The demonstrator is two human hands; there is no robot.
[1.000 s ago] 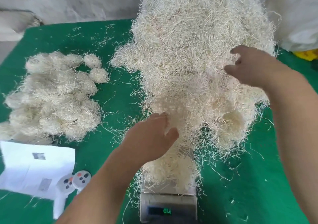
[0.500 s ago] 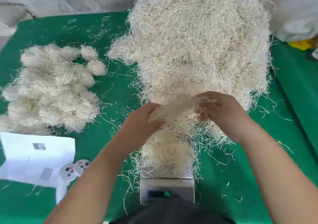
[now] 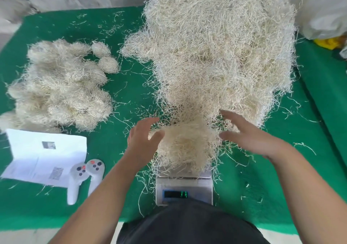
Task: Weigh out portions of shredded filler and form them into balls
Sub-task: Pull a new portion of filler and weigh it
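Portion on scale [image 3: 184, 189], both hands released.

Filler portion [image 3: 185, 146] sits on the scale pan at the table's [image 3: 122, 97] near edge; display shows green digits, reading unclear. Left hand [image 3: 143, 140] and right hand [image 3: 247, 136] flank the portion, fingers spread, holding nothing. Bulk pile [image 3: 221, 52] runs from behind the scale to the far edge. Finished balls [image 3: 60, 86] heaped by the left edge; paper [image 3: 43, 155] and two white controllers [image 3: 84, 176] near them.

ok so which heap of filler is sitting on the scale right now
The small clump between the hands, resting on the scale. The big loose pile lies behind it on the green cloth, and the finished balls sit far left.
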